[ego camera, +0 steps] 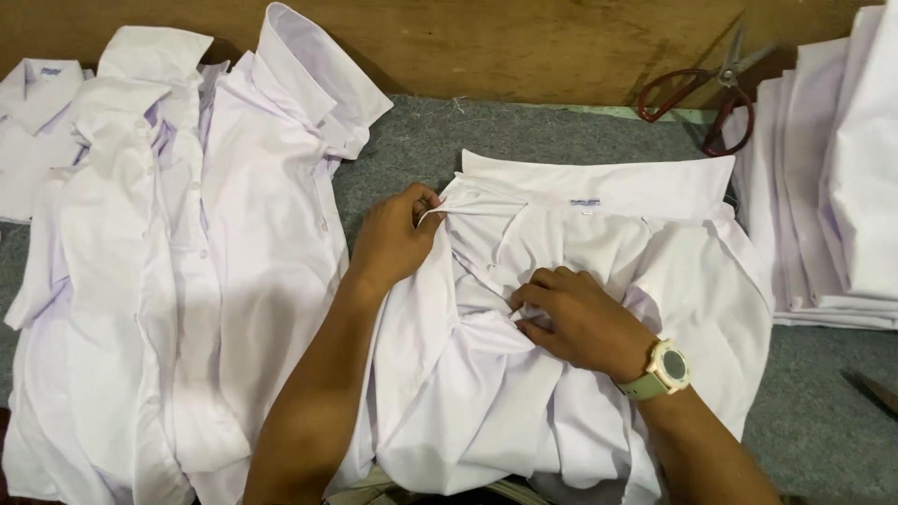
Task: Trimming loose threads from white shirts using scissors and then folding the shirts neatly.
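Pinching the placket of the crumpled white cotton shirt (561,374) at frame centre on the grey felt desk (814,411), left hand (393,238) near its collar, right hand (575,318) apparently gripping mid-front, folding looks barely begun, with folded shirts (832,187) stacked upper right.

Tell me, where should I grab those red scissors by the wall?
Probably by the red handle loops of the scissors, reaching in from the front left. The loops lie low and nearest the grey table, while the blades point up toward the wooden wall.
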